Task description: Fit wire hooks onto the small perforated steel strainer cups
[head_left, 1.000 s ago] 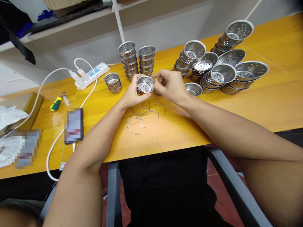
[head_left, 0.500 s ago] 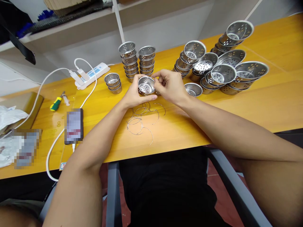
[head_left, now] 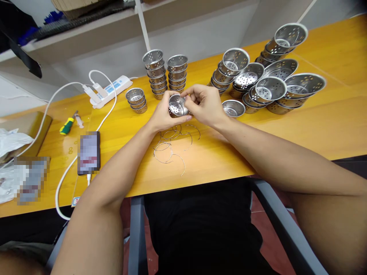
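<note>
A small perforated metal cup (head_left: 177, 106) is held above the table in my left hand (head_left: 162, 113), its thumb along the near side and its fingers around the far left. My right hand (head_left: 205, 104) is closed in a pinch at the cup's right rim. What its fingertips grip is hidden. Below the cup, several thin curved wires (head_left: 163, 152) lie loosely on the table. Another perforated cup (head_left: 234, 109) stands just right of my right hand.
Cup stacks (head_left: 155, 72) stand behind my hands, with a shorter stack (head_left: 136, 100) at left. More stacked cups (head_left: 268, 91) crowd the right. A power strip (head_left: 114, 89), screwdriver (head_left: 67, 125), cabled phone (head_left: 88, 152) and plastic bag (head_left: 13, 143) lie to the left.
The cup has shifted slightly right and tilted a little in my left hand. My right fingertips have moved slightly left along its rim.
</note>
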Motion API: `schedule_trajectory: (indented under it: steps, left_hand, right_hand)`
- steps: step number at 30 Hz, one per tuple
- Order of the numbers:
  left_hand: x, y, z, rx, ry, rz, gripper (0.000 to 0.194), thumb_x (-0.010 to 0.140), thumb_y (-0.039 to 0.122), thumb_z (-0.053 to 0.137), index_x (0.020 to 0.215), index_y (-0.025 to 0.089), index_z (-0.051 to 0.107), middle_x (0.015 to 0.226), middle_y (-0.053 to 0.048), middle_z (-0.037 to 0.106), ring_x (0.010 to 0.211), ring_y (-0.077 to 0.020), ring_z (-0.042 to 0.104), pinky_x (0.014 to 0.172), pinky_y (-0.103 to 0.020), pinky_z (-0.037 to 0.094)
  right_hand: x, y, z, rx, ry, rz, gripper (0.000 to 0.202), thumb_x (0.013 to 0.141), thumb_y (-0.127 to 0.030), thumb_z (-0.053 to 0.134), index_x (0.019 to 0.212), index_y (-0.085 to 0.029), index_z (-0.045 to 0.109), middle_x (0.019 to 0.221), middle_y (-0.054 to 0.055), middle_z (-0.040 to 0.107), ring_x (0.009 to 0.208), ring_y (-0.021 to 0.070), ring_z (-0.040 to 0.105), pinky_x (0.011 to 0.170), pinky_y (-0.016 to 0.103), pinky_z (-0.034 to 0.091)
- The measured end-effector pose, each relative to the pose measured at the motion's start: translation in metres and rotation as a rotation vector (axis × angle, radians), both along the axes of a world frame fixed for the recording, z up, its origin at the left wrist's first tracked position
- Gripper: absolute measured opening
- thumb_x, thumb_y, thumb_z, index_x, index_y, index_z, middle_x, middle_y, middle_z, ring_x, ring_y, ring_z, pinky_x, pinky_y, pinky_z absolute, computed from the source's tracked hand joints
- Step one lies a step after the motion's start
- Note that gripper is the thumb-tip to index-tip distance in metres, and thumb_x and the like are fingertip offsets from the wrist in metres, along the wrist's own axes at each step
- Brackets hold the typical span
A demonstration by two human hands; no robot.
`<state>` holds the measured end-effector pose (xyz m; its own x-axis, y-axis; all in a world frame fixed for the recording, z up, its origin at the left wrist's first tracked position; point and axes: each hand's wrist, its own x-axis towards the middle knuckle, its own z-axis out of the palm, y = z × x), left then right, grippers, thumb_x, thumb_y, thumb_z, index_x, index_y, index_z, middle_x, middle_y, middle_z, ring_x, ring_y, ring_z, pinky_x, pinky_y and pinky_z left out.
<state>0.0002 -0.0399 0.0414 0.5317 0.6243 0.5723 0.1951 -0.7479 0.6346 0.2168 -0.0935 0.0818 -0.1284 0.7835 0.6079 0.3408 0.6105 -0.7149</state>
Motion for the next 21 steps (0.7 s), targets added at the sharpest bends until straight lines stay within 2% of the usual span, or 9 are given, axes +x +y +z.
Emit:
schedule_trajectory:
  steps: [5, 8, 12, 16, 21]
  left_hand:
    - [-0.002, 0.002, -0.003, -0.040, -0.016, -0.028, 0.101, 0.080, 0.091, 0.091, 0.150, 0.030, 0.052, 0.138, -0.008, 0.070, 0.127, -0.0299, 0.075, 0.118, -0.050, 0.061]
    - [-0.007, 0.007, -0.004, -0.057, -0.046, -0.030, 0.097, 0.083, 0.092, 0.087, 0.148, 0.029, 0.053, 0.139, -0.009, 0.072, 0.124, -0.0287, 0.076, 0.114, -0.048, 0.062]
    - [-0.012, 0.014, -0.003, -0.095, -0.081, -0.020, 0.095, 0.083, 0.094, 0.086, 0.143, 0.027, 0.055, 0.135, -0.010, 0.076, 0.117, -0.0257, 0.078, 0.105, -0.043, 0.065]
    - [-0.012, 0.014, -0.003, -0.078, -0.081, -0.055, 0.095, 0.082, 0.093, 0.087, 0.144, 0.028, 0.055, 0.135, -0.009, 0.076, 0.117, -0.0257, 0.079, 0.105, -0.044, 0.066]
    - [-0.010, 0.014, -0.007, -0.012, -0.036, -0.025, 0.088, 0.087, 0.079, 0.093, 0.146, 0.027, 0.054, 0.134, -0.008, 0.074, 0.118, -0.0264, 0.080, 0.112, -0.050, 0.066]
  right_hand:
    - [0.001, 0.001, 0.001, -0.009, 0.015, 0.040, 0.027, 0.103, -0.050, 0.079, 0.102, -0.023, 0.079, 0.075, 0.001, 0.065, 0.066, 0.0175, 0.052, 0.063, 0.035, 0.044]
    - [0.006, 0.001, 0.005, -0.055, 0.009, 0.175, 0.042, 0.104, -0.066, 0.078, 0.104, -0.025, 0.079, 0.082, 0.003, 0.070, 0.069, 0.0182, 0.053, 0.062, 0.035, 0.044]
    - [0.014, 0.001, 0.014, -0.153, -0.010, 0.349, 0.059, 0.097, -0.085, 0.082, 0.114, -0.029, 0.080, 0.076, 0.000, 0.063, 0.066, 0.0187, 0.048, 0.061, 0.037, 0.043]
    - [0.015, 0.003, 0.017, -0.203, 0.016, 0.401, 0.066, 0.084, -0.091, 0.091, 0.102, -0.029, 0.076, 0.075, 0.000, 0.061, 0.066, 0.0188, 0.047, 0.061, 0.038, 0.042]
    - [0.012, 0.008, 0.013, -0.237, 0.073, 0.458, 0.069, 0.080, -0.092, 0.094, 0.096, -0.029, 0.071, 0.073, -0.001, 0.061, 0.064, 0.0178, 0.048, 0.060, 0.038, 0.042]
